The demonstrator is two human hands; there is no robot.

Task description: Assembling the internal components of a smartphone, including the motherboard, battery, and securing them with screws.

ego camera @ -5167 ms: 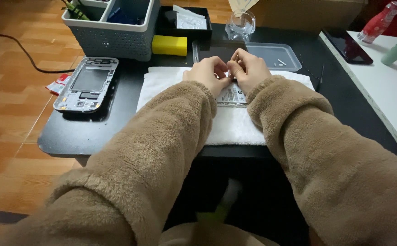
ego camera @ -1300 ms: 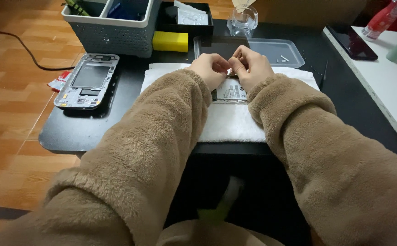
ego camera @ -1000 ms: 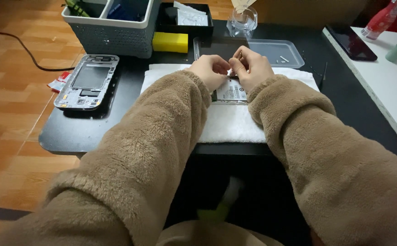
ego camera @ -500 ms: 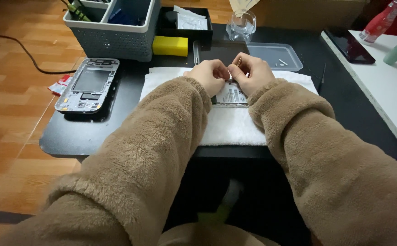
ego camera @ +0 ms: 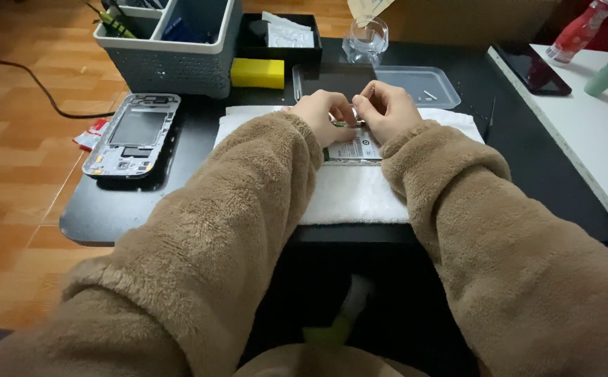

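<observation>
Black tabletop; white cloth at centre. On cloth: opened phone, probably light, stiff, fragile; best held by edges. Left hand, right hand above cloth, fingers pinched closed on phone's upper edge.

black tabletop on wood floor, white tabletop to the right

black tabletop sits over warm orange-brown wood plank floor, planks running across the view. a dark cable snakes over the floor at left. second, white tabletop butts in just beside the black one at right, a narrow gap between them. tan wall or panel behind the far edge. light is soft and even, indoor, no hard shadows.
</observation>
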